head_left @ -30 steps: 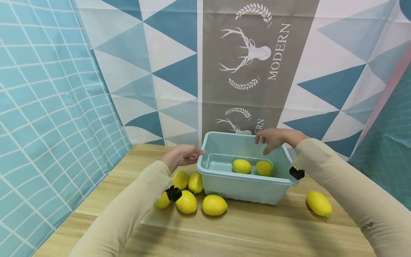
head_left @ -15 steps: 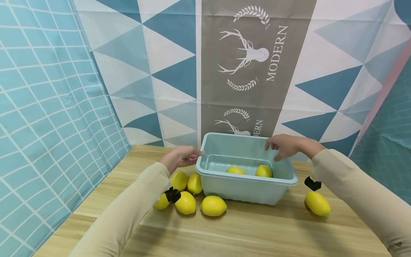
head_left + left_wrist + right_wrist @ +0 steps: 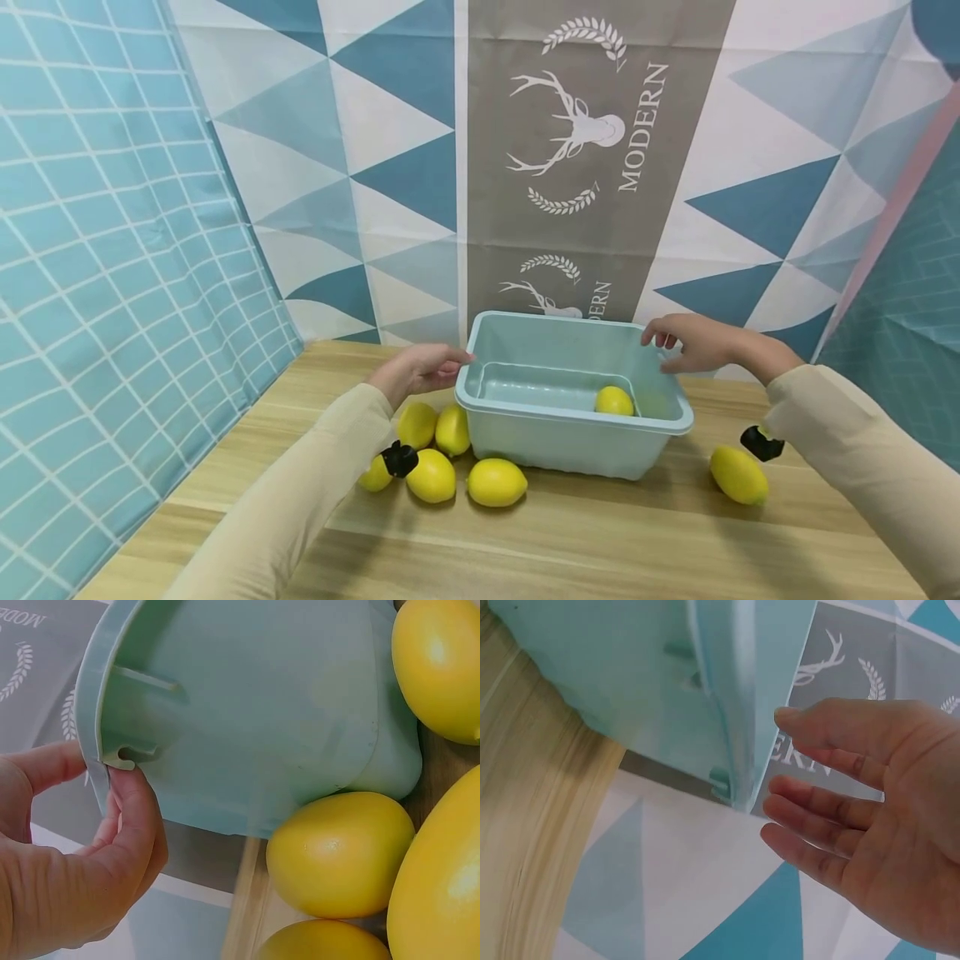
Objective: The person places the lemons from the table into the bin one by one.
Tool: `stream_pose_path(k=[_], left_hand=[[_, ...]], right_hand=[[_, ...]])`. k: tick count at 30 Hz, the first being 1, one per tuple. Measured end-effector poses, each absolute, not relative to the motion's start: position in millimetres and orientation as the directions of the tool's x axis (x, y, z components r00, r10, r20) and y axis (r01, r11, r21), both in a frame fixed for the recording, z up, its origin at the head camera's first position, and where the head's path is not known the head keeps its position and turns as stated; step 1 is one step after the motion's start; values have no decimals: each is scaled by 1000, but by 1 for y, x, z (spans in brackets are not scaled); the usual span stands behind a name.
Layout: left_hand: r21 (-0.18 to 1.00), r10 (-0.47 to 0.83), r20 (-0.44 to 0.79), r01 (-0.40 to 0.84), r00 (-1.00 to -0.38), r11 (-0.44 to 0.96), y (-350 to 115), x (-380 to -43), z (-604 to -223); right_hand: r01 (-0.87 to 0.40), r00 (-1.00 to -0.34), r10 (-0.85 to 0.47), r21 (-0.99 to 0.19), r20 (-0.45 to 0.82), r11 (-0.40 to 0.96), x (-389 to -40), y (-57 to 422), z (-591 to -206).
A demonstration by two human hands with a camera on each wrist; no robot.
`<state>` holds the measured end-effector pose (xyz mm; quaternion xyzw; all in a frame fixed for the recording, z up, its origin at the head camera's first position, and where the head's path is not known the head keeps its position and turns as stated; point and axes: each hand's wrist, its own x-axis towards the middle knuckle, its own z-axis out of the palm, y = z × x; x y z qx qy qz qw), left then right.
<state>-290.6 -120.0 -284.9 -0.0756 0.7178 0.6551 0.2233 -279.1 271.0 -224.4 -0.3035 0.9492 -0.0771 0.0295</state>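
Note:
A pale blue-green plastic bin (image 3: 558, 442) stands on the wooden table. My left hand (image 3: 420, 368) pinches its left rim; in the left wrist view the thumb lies on one side of the rim (image 3: 91, 712) and the fingertips on the other. Over the bin's back right corner is my right hand (image 3: 697, 342), its fingers loosely bent. In the right wrist view this right hand (image 3: 885, 802) holds nothing, close to the rim but apart from it. One lemon (image 3: 615, 401) shows inside the bin, at the right; the front wall hides part of the floor.
Several lemons, one of them a lemon (image 3: 497, 482) at the bin's front left, lie on the table (image 3: 525, 542) around that corner. A single lemon (image 3: 738, 475) lies to the right. Patterned cloth (image 3: 405, 167) hangs behind the bin.
My right hand has moved right, from over the bin's inside to its right edge. A second lemon inside has dropped out of sight behind the front wall. The left hand keeps its hold.

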Motion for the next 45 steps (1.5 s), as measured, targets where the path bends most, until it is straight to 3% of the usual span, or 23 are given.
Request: stream_pose_path(k=[9, 18, 45], left_hand=[[915, 175, -399, -380, -900, 134, -121, -293, -289], [913, 190, -403, -381, -895, 144, -122, -294, -289], [904, 195, -428, -412, -883, 115, -121, -293, -287]], right_hand=[[-528, -845, -535, -182, 13, 830, -271, 291, -227], [-465, -872, -484, -182, -73, 866, -265, 306, -234], [-399, -825, -465, -251, -320, 882, -251, 347, -280]])
